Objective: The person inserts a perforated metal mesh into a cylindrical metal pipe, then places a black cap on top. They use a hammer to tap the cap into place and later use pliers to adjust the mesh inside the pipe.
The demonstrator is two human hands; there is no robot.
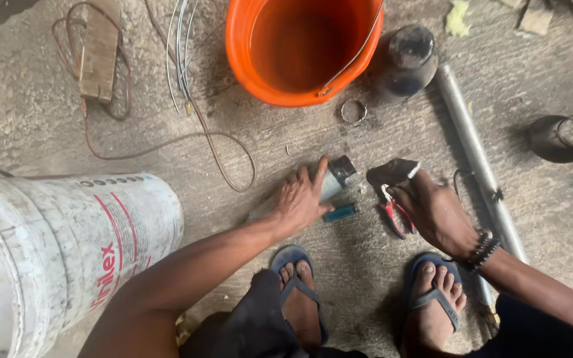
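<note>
My left hand [302, 199] grips a small grey cylindrical part with a dark cap [337, 178], pressed against the concrete floor. A blue-green lighter [340, 213] lies just below that hand. My right hand [434, 211] holds a dark rag [390, 172] near the part, its fingers closed on the cloth. Red-handled pliers [392, 213] lie on the floor directly under the right hand. A bead bracelet sits on my right wrist. Both my feet, in blue sandals, rest below the hands.
An orange bucket [247, 59] stands at the top centre, a dark jar [406, 59] beside it, and a metal ring [353, 111] below. A grey pipe [475, 156] runs diagonally on the right. A white bucket [67, 245] lies at the left. Wires [187, 132] and a wooden block [99, 50] are upper left.
</note>
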